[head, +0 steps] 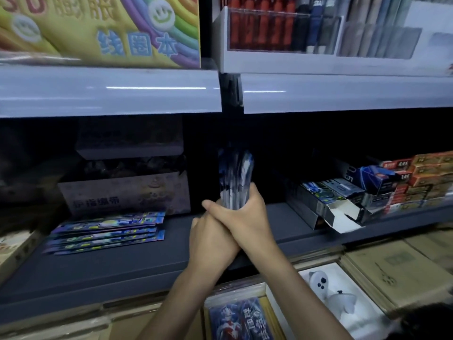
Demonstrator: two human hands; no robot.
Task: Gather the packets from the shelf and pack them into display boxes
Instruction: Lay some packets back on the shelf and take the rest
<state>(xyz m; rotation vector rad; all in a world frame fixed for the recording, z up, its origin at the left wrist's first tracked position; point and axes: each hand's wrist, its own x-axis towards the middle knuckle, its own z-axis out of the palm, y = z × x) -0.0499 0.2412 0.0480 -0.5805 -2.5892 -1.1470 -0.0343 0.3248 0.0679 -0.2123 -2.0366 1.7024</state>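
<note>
A bundle of shiny blue packets point(235, 175) stands upright in front of the dark shelf point(122, 263). Both hands clasp its lower end: my right hand point(245, 217) wraps over the top, and my left hand point(210, 241) grips underneath it. More packets point(107, 231) lie in a fanned stack flat on the shelf at the left. Behind that stack stands a pale display box point(122, 195) with dark items in it, and another box sits on top of it.
Small blue, red and orange boxes point(382, 190) crowd the shelf at the right, one with its flap open. A white upper shelf edge point(110, 92) hangs overhead. Below lie a card box point(240, 320), a white toy point(338, 300) and brown cartons point(397, 268).
</note>
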